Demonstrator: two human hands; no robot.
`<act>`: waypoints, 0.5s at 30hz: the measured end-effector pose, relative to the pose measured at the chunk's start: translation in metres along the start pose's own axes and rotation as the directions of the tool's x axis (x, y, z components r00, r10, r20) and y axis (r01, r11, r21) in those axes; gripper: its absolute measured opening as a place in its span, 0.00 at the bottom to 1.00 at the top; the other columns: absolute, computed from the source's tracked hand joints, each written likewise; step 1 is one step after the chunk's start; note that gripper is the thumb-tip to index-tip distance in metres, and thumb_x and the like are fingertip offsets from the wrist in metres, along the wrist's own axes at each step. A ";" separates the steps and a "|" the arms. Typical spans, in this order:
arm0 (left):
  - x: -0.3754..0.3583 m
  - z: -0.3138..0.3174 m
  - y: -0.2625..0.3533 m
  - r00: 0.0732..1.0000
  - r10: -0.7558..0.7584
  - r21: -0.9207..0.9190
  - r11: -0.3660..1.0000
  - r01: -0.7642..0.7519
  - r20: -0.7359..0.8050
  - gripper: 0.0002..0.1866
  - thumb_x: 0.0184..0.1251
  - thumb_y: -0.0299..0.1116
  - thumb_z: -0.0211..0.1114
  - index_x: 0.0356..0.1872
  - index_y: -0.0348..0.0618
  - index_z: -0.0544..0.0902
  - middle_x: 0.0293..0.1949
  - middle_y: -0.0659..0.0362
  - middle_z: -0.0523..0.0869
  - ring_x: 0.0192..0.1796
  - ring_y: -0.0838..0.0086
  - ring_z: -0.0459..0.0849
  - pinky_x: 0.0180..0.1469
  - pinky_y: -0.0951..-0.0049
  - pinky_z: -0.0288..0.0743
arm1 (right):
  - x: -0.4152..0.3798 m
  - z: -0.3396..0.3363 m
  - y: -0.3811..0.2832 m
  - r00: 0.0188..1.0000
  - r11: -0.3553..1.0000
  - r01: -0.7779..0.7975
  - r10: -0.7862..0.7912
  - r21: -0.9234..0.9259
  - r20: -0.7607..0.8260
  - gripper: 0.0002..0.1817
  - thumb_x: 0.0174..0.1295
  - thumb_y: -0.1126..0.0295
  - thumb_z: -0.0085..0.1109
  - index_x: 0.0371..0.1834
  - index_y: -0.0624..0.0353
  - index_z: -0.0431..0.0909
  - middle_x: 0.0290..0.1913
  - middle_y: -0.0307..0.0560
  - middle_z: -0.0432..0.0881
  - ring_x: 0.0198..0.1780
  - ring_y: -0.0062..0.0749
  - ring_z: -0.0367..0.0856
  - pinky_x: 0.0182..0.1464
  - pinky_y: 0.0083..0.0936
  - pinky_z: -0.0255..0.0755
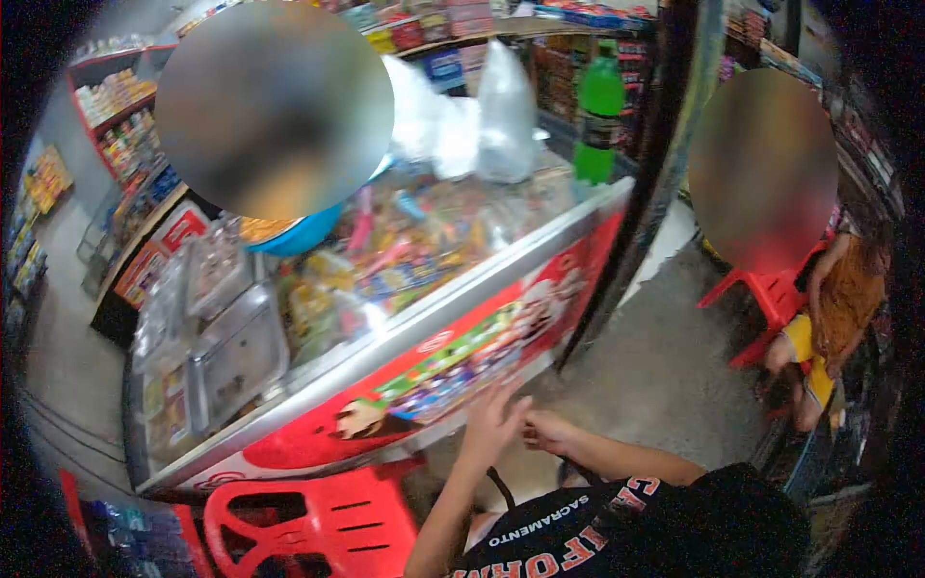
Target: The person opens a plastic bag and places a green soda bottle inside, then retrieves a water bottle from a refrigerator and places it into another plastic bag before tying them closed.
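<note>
Moving gently is wise, I judge, because the red panel point(453, 371) stands just beyond my left hand point(493, 420), half open and seemingly empty, and the loosely curled right hand point(549, 433) beside it, whose hold on anything I cannot tell.

We face a silver-rimmed chest freezer point(453, 358), its red front printed with colourful pictures, running aslant from lower left to upper right before us.

The counter front point(462, 371) blocks the left hand point(496, 419) ahead; open floor point(665, 337) lies rightward.
</note>
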State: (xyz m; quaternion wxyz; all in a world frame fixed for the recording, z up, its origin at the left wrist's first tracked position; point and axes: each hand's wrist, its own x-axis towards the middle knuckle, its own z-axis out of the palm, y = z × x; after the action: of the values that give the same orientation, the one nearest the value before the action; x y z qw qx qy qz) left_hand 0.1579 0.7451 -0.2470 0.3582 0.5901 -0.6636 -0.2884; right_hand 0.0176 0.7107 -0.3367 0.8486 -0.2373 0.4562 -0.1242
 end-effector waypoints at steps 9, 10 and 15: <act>0.136 0.249 0.134 0.719 0.585 0.009 0.774 -0.634 0.376 0.25 0.51 0.52 0.51 0.54 0.64 0.69 0.59 0.58 0.64 0.62 0.60 0.57 0.56 0.55 0.50 | -0.130 -0.200 -0.094 0.806 0.702 0.437 -0.584 0.563 0.102 0.32 0.56 0.42 0.37 0.58 0.52 0.58 0.55 0.46 0.63 0.53 0.35 0.65 0.51 0.36 0.60; 0.148 0.264 0.144 0.696 0.593 -0.015 0.765 -0.643 0.404 0.25 0.51 0.52 0.51 0.54 0.64 0.69 0.59 0.58 0.64 0.62 0.60 0.57 0.56 0.55 0.50 | -0.143 -0.215 -0.100 0.804 0.690 0.482 -0.593 0.539 0.040 0.33 0.55 0.42 0.36 0.58 0.52 0.57 0.55 0.47 0.62 0.54 0.36 0.64 0.52 0.36 0.59; 0.221 0.335 0.173 0.458 0.702 -0.138 0.614 -0.777 0.546 0.24 0.52 0.54 0.50 0.53 0.65 0.70 0.59 0.60 0.63 0.59 0.60 0.61 0.53 0.57 0.53 | -0.185 -0.288 -0.130 0.769 0.602 0.608 -0.609 0.518 -0.194 0.35 0.55 0.40 0.32 0.60 0.52 0.54 0.59 0.48 0.59 0.58 0.39 0.59 0.58 0.41 0.53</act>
State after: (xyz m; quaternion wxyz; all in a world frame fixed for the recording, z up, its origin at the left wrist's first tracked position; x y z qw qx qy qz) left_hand -0.2258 0.5371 -0.2713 0.2010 0.1547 -0.9428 -0.2161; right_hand -0.3241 0.5953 -0.2733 0.7864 -0.1227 0.2905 -0.5311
